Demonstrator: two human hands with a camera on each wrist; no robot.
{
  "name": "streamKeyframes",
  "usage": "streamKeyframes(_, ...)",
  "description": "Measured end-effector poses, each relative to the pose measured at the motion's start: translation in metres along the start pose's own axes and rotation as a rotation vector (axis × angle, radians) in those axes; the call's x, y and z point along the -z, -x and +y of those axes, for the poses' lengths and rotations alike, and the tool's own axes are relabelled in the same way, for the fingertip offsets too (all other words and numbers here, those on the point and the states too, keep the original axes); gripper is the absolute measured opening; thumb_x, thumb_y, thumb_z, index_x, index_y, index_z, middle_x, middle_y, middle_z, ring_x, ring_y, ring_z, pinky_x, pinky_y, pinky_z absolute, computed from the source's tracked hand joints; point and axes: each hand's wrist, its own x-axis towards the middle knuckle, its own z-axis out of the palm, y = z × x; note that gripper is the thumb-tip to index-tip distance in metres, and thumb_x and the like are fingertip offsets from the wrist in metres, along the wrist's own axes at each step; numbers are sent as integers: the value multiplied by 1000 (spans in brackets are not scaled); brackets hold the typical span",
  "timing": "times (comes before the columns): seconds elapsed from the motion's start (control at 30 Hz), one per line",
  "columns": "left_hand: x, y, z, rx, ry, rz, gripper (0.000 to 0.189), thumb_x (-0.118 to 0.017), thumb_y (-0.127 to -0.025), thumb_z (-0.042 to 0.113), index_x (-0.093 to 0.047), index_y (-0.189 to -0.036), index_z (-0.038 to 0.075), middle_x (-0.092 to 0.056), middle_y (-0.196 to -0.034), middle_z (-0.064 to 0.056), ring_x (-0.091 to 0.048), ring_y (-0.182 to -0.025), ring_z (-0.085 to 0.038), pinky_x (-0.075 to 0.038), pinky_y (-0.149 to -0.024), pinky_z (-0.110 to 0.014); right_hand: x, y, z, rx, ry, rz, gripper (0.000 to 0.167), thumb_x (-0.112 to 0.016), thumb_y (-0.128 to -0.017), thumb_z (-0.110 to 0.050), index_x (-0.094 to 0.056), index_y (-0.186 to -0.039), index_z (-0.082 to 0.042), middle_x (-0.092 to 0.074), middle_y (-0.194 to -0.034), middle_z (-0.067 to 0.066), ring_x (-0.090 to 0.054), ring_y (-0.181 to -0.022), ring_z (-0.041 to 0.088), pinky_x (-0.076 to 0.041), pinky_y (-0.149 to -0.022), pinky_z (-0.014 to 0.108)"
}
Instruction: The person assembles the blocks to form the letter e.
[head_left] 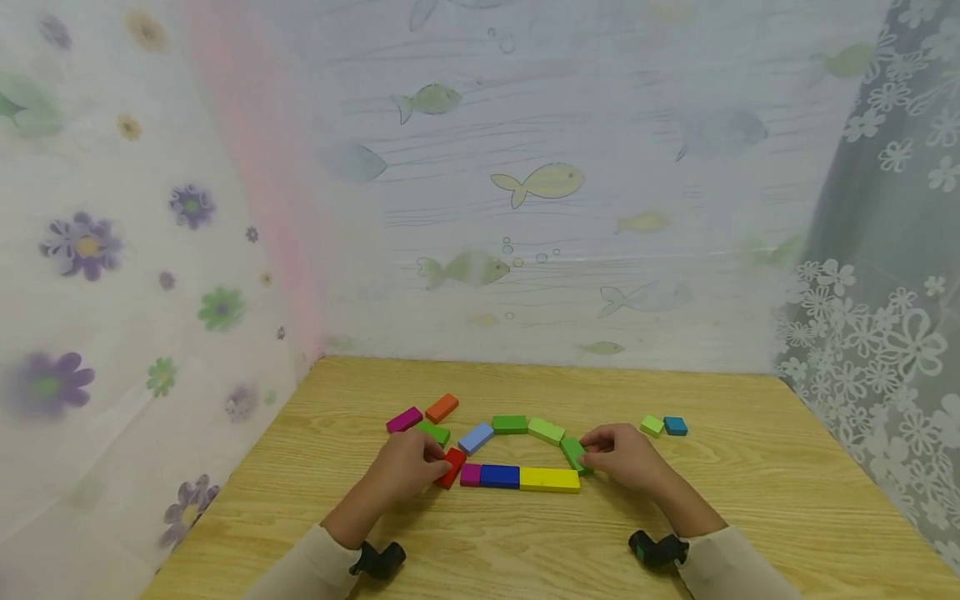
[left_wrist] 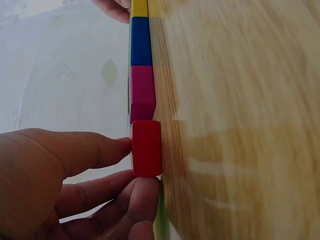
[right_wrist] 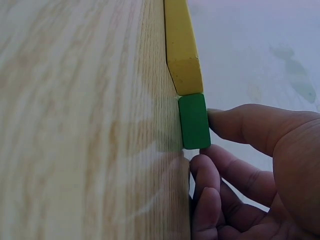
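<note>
Your left fingers [head_left: 434, 451] partly cover the red rectangular block [head_left: 456, 460] in the head view. The left wrist view's top edge cuts off the yellow rectangular block [left_wrist: 139, 9].

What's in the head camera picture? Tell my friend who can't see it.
A person's left hand pinches a red block and their right hand a green block, the ends of an arch of colored blocks on a wooden table. A straight magenta, blue and yellow row runs along its open side.
</note>
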Motion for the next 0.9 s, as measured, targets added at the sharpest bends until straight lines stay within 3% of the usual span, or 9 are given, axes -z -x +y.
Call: streamKeyframes(0.9,-1,-3,2,-19,-6,11,20,-83,-88,23,-78,-98,7,-71,-90,1,-60,-77,-13,-52,-65,-29,0,0,0,-2,-4,0,30,-78,-92,-19,-73,-117,-3,-69,-102,5,-62,-92,18,-52,-76,33)
